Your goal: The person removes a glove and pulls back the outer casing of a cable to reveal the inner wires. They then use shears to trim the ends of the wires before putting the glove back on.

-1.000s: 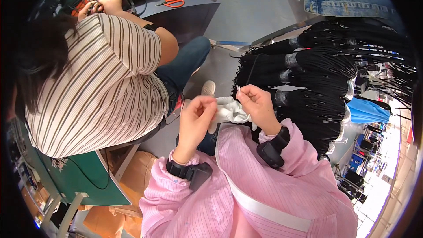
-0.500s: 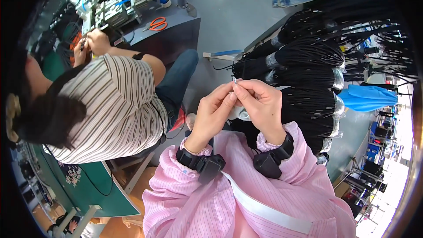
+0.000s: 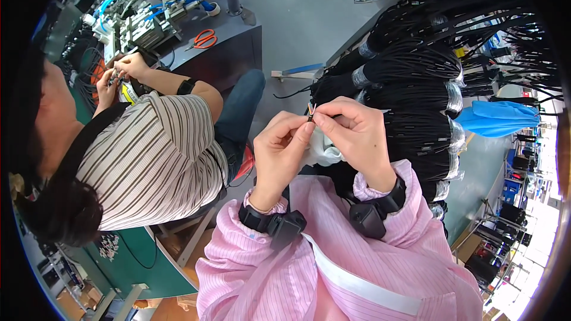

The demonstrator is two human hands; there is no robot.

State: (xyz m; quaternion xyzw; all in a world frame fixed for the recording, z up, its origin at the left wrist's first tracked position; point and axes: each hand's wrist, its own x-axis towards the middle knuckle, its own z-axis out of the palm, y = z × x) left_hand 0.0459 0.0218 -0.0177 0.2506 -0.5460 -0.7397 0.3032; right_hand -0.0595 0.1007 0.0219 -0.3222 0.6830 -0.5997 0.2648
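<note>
In front of my chest, both hands meet at the stripped end of a black cable (image 3: 310, 117). Its thin coloured wires fan upward above the fingertips. My left hand (image 3: 279, 148) pinches the black sheath between thumb and forefinger. My right hand (image 3: 355, 137) is closed, its thumb and forefinger pressed at the base of the wires from the other side. The rest of the cable is hidden behind the hands. A whitish bundle (image 3: 326, 150) shows below and behind my right fingers.
Large bundles of black cables (image 3: 410, 89) wrapped in clear film lie on the right. A co-worker in a striped shirt (image 3: 154, 160) sits at the left, hands at a metal machine (image 3: 146, 32). Red-handled scissors (image 3: 205, 38) rest on the bench. Blue cloth (image 3: 496, 119) hangs farther right.
My hands have parted slightly, and the wires now show spread above the dark sheath. The co-worker's head and hands have shifted lower in view.
</note>
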